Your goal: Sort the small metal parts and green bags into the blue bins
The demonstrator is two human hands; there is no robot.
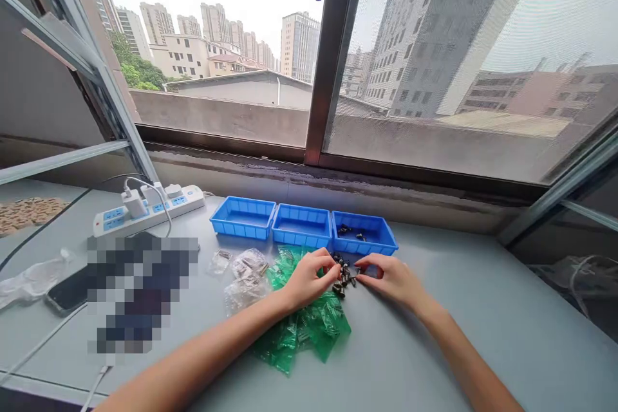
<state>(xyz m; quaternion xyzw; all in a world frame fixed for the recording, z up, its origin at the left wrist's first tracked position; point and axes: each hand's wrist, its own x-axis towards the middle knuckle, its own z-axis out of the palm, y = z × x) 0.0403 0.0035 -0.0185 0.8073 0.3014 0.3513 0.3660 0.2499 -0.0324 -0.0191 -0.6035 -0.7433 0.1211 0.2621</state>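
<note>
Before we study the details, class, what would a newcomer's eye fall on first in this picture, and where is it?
Probably the three bright blue trays, side by side along the back of the grey table, below the window. Next come the crumpled green bags in front of them. Then the left hand and right hand, either side of small dark parts near the rightmost tray.
</note>
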